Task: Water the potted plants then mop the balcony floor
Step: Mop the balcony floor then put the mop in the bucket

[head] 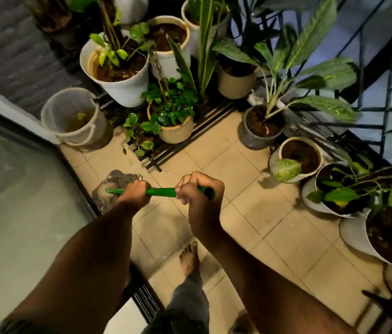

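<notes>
Fingers of left hand [134, 194] and right hand [197, 192] wrapped round green mop handle [160, 191]; mop head [113, 189] on tiles.

Plastic, tile, metal and glass on a dim balcony

The green mop handle [160, 191] looks like smooth, slightly glossy plastic, and the grey stringy mop head [108, 189] is a rough, matted cloth. The beige square floor tiles [250, 213] have a smooth, faintly shiny finish with dark grout lines. The translucent round bucket [52, 116] is cloudy plastic. The large white plant pot [127, 90] appears smooth and matt, the small cream pot [177, 135] ribbed. The black balcony railing [383, 112] looks like painted metal. The sliding door pane [21, 189] is glossy glass.
</notes>
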Tool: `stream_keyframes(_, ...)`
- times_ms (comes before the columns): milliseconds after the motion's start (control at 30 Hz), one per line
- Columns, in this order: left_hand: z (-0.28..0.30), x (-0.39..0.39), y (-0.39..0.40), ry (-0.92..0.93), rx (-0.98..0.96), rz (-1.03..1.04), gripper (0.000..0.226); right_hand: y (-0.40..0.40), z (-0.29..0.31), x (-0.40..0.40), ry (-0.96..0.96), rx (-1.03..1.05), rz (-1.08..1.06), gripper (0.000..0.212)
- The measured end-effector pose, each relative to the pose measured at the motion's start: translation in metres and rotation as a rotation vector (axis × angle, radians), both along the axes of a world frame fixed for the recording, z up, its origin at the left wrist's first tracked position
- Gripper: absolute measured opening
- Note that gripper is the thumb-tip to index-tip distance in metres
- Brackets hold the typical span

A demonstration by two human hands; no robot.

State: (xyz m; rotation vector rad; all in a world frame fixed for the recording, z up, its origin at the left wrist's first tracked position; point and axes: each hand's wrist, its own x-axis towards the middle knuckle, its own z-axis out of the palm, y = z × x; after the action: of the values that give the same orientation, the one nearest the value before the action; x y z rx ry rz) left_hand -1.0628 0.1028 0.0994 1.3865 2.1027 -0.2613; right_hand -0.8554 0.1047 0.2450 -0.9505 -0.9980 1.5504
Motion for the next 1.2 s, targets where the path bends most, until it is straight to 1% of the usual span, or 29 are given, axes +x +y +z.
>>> stream_keyframes(67,0.0,0.02,-0.005,0.008,0.038,0.001,0.012,-0.006,0.0,0.018,0.001,-0.002,-0.02,0.025)
stream_keyframes(200,-0.004,0.06,-0.016,0.011,0.094,-0.036,0.004,-0.017,0.004,0.063,0.065,0.039,-0.021,0.028)
stream_keyframes(367,-0.009,0.145,-0.035,0.023,0.15,-0.082,0.013,-0.051,-0.001,0.152,0.06,0.008,-0.066,0.028)
stream_keyframes(433,-0.017,0.191,-0.041,0.035,0.146,-0.138,0.013,-0.066,-0.006,0.199,0.015,-0.033,-0.134,0.027)
stream_keyframes(467,-0.019,0.199,-0.044,0.041,0.144,-0.141,0.013,-0.069,-0.007,0.207,0.017,-0.054,-0.153,0.026)
stream_keyframes(533,-0.028,0.266,-0.05,0.036,0.153,-0.221,0.014,-0.082,-0.009,0.273,0.021,-0.064,-0.248,0.025)
stream_keyframes(600,-0.028,0.289,-0.049,0.049,0.144,-0.24,0.015,-0.082,-0.005,0.292,0.06,-0.074,-0.296,0.027)
stream_keyframes(733,-0.023,0.391,-0.043,0.033,0.14,-0.377,0.016,-0.089,0.003,0.385,0.145,-0.064,-0.46,0.031)
stream_keyframes(833,-0.014,0.446,-0.037,0.007,0.13,-0.436,0.016,-0.095,0.012,0.432,0.178,-0.041,-0.541,0.029)
stream_keyframes(900,-0.007,0.477,-0.034,0.006,0.136,-0.51,0.017,-0.099,0.018,0.457,0.19,-0.012,-0.603,0.029)
stream_keyframes(1033,0.002,0.518,-0.026,0.01,0.16,-0.627,0.018,-0.107,0.027,0.484,0.201,0.022,-0.697,0.039)
stream_keyframes(1200,-0.008,0.518,-0.019,-0.006,0.165,-0.69,0.017,-0.118,0.015,0.479,0.196,0.041,-0.74,0.031)
